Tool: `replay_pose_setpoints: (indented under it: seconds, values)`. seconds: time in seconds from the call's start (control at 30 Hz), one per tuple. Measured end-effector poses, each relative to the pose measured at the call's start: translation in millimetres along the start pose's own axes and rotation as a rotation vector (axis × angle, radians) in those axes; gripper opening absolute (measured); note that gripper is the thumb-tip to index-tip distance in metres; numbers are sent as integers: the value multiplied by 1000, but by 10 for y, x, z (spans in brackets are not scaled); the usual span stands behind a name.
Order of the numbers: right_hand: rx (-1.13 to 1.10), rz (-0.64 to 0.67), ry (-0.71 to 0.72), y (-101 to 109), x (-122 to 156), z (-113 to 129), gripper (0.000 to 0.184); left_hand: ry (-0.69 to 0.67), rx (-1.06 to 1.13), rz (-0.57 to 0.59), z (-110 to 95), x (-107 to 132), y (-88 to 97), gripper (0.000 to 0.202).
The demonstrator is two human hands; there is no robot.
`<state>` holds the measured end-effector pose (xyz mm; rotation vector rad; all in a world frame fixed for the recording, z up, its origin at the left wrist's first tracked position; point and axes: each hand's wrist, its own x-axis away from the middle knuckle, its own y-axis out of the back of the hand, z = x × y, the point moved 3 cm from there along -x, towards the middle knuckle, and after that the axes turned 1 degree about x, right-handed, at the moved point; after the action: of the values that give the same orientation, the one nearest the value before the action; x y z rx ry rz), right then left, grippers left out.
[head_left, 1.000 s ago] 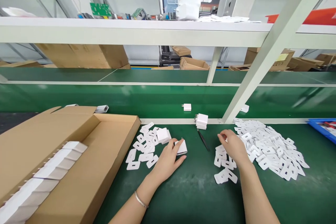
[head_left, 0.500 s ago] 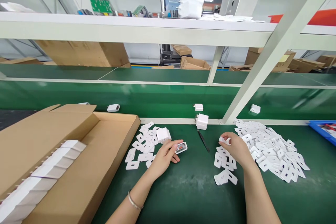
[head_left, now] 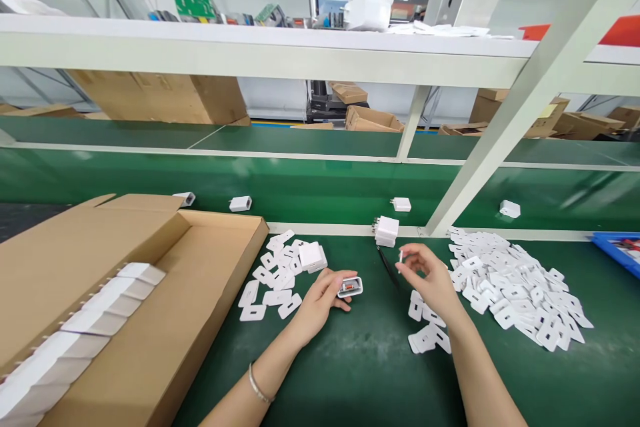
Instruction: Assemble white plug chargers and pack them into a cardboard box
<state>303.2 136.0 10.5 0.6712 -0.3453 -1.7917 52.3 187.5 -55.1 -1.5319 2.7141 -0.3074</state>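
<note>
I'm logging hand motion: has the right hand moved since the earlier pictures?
Yes: the right hand has moved left, closer to the black tweezers, which have stayed put.

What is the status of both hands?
Left hand holds open, box-shaped white plastic housing. Right hand pinches thin white plate. Slim black tweezers lie near right hand.

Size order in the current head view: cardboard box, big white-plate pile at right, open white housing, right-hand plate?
1. Cardboard box
2. White-plate pile
3. Open white housing
4. Held plate, seen edge-on
</note>
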Motion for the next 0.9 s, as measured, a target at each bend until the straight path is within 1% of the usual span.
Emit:
replay_pose_setpoints:
  seconds: [0.03,0.13,0.23,0.33,0.47,0.57,0.63,0.7,0.83,0.9]
  values:
    - [-61,23,66,-80,26,88,22,2,12,2,2,6,-13,69]
    - [-93,92,232,-342,140,304,19,29,66,13,25,25,-60,68]
    - [-151,161,290,-571,247,400,25,64,154,29,47,47,-110,68]
    - [-190,197,320,-706,299,415,32,84,201,50,43,75,-156,61]
    - [-67,186,386,-764,307,405,34,107,242,85,38,99,-204,57]
    - [-24,197,358,-768,298,385,37,105,296,129,59,90,-225,57]
    - [-29,221,326,-762,295,371,38,87,282,140,68,83,-222,58]
    - [-38,242,311,-751,294,360,39,54,197,143,54,88,-211,59]
    - [-82,268,292,-740,292,335,39,-11,-69,153,-30,140,-202,55]
    - [-95,278,275,-740,291,329,36,-25,-140,143,-64,166,-201,53]
